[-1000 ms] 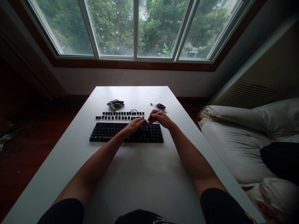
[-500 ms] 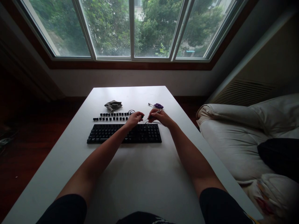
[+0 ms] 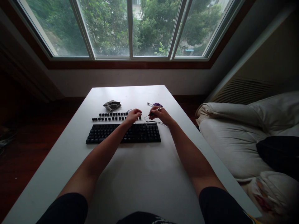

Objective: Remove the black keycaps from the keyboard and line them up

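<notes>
A black keyboard [image 3: 109, 133] lies across the white table [image 3: 140, 180]. Beyond it run two rows of loose black keycaps [image 3: 108, 116]. My left hand [image 3: 133, 115] hovers at the right end of those rows, fingers curled as if pinching a small dark piece that I cannot make out. My right hand [image 3: 161, 114] is just behind the keyboard's far right corner, closed on a thin wire keycap puller [image 3: 147, 116] that points left towards my left hand.
A crumpled grey cloth [image 3: 112, 105] lies behind the keycaps. A purple-handled tool [image 3: 157, 105] rests behind my right hand. A thin cable [image 3: 155, 122] runs along the keyboard's far edge. A white couch [image 3: 245, 140] stands close to the table's right side. Windows fill the far wall.
Both hands have lifted off the keyboard's far right edge and moved back. My left hand went to the end of the keycap rows, my right hand drew away with the puller.
</notes>
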Available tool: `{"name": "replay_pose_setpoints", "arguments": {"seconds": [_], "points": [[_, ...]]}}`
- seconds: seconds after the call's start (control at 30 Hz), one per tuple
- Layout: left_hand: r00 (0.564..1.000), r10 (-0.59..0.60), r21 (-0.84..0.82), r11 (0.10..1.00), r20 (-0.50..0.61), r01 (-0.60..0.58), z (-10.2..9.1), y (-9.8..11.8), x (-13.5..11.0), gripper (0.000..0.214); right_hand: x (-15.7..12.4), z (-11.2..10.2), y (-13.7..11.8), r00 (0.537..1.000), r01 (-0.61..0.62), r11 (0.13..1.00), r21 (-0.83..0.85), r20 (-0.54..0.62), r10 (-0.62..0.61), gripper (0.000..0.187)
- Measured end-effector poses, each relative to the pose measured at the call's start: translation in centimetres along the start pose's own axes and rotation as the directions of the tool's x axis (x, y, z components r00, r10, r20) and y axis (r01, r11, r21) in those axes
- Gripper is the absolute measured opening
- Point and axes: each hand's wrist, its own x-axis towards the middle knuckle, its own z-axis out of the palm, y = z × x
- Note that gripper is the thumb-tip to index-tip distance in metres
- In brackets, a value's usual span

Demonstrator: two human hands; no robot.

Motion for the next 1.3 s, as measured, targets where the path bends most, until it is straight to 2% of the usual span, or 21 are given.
{"name": "replay_pose_setpoints", "arguments": {"seconds": [0.13, 0.27, 0.37, 0.47, 0.7, 0.93, 1.3], "points": [[0.987, 0.161, 0.291, 0.943, 0.021, -0.16, 0.1, -0.2, 0.6, 0.021, 0.0, 0.0, 0.0, 1.0, 0.003, 1.0, 0.002, -0.007, -0.003, 0.029], [0.945, 0.3, 0.555, 0.768, 0.129, -0.319, 0.8, -0.3, 1.1, 0.031, 0.0, -0.1, 0.1, 1.0, 0.006, 1.0, 0.001, -0.013, -0.006, 0.03], [0.932, 0.308, 0.677, 0.646, 0.192, -0.353, 1.6, -0.5, 1.6, 0.033, 0.1, -0.2, 0.1, 1.0, 0.011, 1.0, 0.001, -0.01, -0.011, 0.029], [0.939, 0.27, 0.737, 0.586, 0.213, -0.336, 2.2, -0.8, 2.0, 0.035, 0.1, -0.3, 0.1, 1.0, 0.022, 1.0, 0.009, -0.013, -0.022, 0.03], [0.951, 0.212, 0.76, 0.572, 0.226, -0.309, 2.7, -1.2, 2.3, 0.04, 0.2, -0.5, 0.1, 1.0, 0.018, 1.0, 0.008, -0.023, -0.018, 0.031], [0.954, 0.2, 0.758, 0.581, 0.222, -0.298, 2.3, -1.1, 2.2, 0.041, 0.2, -0.4, 0.1, 1.0, 0.016, 1.0, 0.022, -0.025, -0.015, 0.032], [0.958, 0.178, 0.779, 0.558, 0.225, -0.286, 2.1, -1.1, 2.1, 0.035, 0.3, -0.5, 0.4, 0.999, 0.003, 1.0, -0.013, 0.042, -0.002, 0.032]]}}
